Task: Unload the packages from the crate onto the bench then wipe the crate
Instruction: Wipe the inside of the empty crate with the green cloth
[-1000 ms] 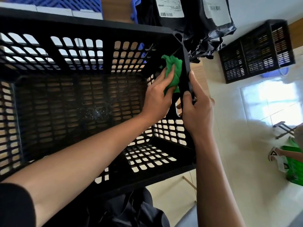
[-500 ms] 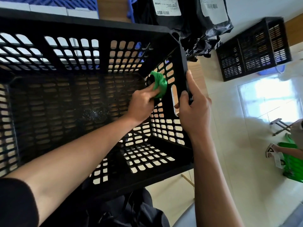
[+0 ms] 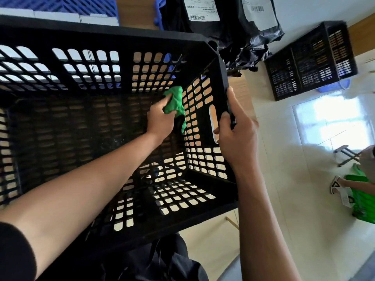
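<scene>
The left hand, gripping the green cloth, has slid deeper down the crate corner, seemingly pressing it, while the right hand still clasps the rim.

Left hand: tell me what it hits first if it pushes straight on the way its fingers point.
The left hand, holding the green cloth, points into the far right inner corner of the black crate. The cloth would likely press into that corner's perforated walls first; exact depth is unclear.

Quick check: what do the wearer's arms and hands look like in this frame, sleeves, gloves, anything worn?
Both hands are bare: no gloves, rings or watch show on the left hand or the right hand. Both forearms are bare too. A black sleeve covers the left upper arm at the frame's lower left; no sleeve shows on the right arm.
</scene>
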The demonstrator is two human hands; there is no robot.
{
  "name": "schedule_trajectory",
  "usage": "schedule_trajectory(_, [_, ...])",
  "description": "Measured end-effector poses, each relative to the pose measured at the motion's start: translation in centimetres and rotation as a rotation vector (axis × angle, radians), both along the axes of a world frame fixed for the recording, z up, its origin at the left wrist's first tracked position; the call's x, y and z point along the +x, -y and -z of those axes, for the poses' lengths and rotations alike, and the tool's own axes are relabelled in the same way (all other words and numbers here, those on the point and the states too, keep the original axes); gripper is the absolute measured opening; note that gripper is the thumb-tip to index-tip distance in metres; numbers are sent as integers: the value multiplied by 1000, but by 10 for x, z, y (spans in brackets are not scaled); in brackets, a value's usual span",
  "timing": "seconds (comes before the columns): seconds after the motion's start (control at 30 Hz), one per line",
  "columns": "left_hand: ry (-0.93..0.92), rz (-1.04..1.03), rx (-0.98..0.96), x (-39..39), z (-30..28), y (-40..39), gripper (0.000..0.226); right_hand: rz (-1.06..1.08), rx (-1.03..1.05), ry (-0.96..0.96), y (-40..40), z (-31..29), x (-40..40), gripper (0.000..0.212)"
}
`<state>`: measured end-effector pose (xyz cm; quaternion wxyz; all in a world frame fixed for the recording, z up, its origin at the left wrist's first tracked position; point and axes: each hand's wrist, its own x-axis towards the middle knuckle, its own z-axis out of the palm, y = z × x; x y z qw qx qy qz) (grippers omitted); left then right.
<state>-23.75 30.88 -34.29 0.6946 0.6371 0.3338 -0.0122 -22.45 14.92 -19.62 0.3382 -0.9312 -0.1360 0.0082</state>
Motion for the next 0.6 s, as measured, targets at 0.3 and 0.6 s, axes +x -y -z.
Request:
schedule_trajectory(0.3, [-32,303,209,12,-22,12,35,5,-43,8,-5,-6,0,59])
schedule_trajectory(0.6, [-149,717,119,-41,-25,27,46,10,-77,-4,-8,-9,-2,58])
